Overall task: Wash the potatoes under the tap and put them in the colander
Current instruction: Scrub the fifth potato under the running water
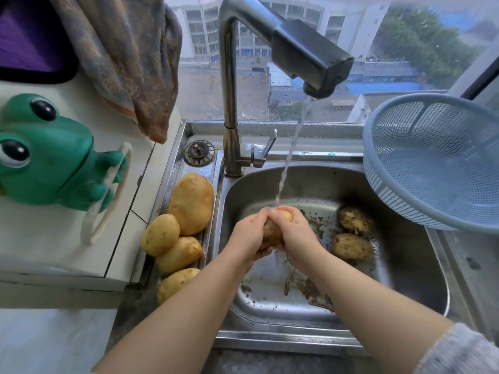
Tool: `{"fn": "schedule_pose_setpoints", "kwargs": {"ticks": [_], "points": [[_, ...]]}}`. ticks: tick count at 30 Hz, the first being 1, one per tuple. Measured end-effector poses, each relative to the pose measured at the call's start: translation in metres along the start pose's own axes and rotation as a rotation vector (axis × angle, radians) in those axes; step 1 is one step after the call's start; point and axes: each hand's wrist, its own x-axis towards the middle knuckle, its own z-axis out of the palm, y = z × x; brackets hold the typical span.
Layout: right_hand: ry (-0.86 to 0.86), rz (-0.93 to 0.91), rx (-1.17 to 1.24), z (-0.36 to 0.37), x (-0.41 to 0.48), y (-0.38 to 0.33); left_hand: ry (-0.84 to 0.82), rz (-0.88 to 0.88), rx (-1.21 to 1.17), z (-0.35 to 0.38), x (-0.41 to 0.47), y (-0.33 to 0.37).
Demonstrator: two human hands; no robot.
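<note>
Water runs from the steel tap point(313, 60) onto a potato point(272, 232) that both my hands hold over the sink point(405, 279). My left hand point(249, 233) wraps its left side and my right hand point(293, 230) covers its right side and top. Two muddy potatoes point(352, 245) point(355, 220) lie on the sink floor to the right. Several clean yellow potatoes point(191, 202) point(160, 234) point(179, 255) rest on the ledge left of the basin. The blue colander point(437, 163) stands tilted at the sink's right rim with nothing visible in it.
A green frog-shaped holder point(48, 155) hangs on the white wall at left. A brown cloth point(127, 58) drapes above the ledge. A sink strainer plug point(199, 153) sits by the tap base, next to the tap lever point(267, 147). Dirt specks cover the sink floor.
</note>
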Motion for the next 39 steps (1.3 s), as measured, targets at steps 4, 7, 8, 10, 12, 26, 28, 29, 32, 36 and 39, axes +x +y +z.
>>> {"fn": "schedule_pose_setpoints", "kwargs": {"ticks": [4,7,8,10,12,26,28,29,32,36,39], "points": [[0.157,0.062,0.069,0.0,0.003,-0.006,-0.176,0.094,0.092,0.004,-0.003,-0.005],[-0.014,0.063,0.09,-0.008,0.001,-0.006,-0.227,0.073,0.022,-0.004,-0.002,-0.005],[-0.115,0.049,0.094,-0.012,-0.001,-0.007,-0.209,0.064,-0.008,-0.007,-0.002,-0.004],[-0.282,0.04,0.087,-0.018,-0.005,-0.009,-0.127,0.023,-0.04,-0.01,-0.001,-0.002],[-0.329,0.022,-0.017,-0.02,-0.008,-0.01,-0.036,-0.011,-0.046,-0.011,0.0,-0.002],[-0.304,0.068,0.078,-0.008,-0.002,-0.026,-0.082,0.155,-0.024,-0.019,-0.002,-0.002],[-0.393,0.043,-0.011,-0.015,-0.002,-0.023,-0.029,0.097,-0.017,-0.021,0.0,0.001],[-0.392,0.021,-0.074,-0.017,-0.003,-0.022,-0.015,0.07,0.006,-0.02,0.002,0.001],[-0.248,-0.041,-0.186,-0.015,-0.001,-0.017,-0.008,0.082,0.102,-0.016,0.003,0.001],[-0.061,0.005,-0.065,-0.007,0.005,-0.016,-0.059,0.223,0.304,-0.009,-0.002,0.0],[0.002,0.099,0.061,-0.006,0.005,-0.019,-0.139,0.252,0.356,-0.009,-0.004,-0.003]]}}
